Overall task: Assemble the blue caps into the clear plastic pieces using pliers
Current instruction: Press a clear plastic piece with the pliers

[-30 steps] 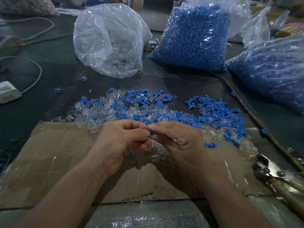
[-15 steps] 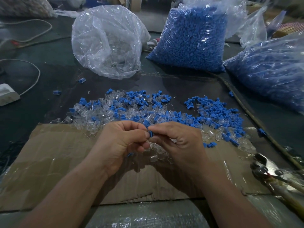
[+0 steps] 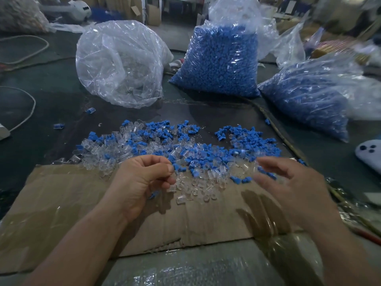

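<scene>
A loose pile of blue caps [image 3: 249, 141] mixed with clear plastic pieces [image 3: 198, 182] lies across the far edge of a cardboard sheet [image 3: 61, 203]. My left hand [image 3: 142, 180] is curled, thumb against forefinger, pinching a small blue cap [image 3: 175, 167] at its fingertips. Another blue cap [image 3: 153, 195] peeks out beneath its palm. My right hand [image 3: 288, 184] hovers apart, over the pile's right end, blurred, fingers spread and relaxed, holding nothing. No pliers show clearly.
At the back stand a clear bag of clear pieces [image 3: 121, 65] and two bags of blue caps [image 3: 218, 58] [image 3: 309, 96]. A pale phone [image 3: 369, 155] lies at the right edge, a white cable [image 3: 31, 108] at the left. Stray caps [image 3: 90, 110] dot the dark table.
My hands were together, both pinching one piece. Now my right hand has let go and swung right over the pile, while my left hand keeps the piece. The view tilted up slightly.
</scene>
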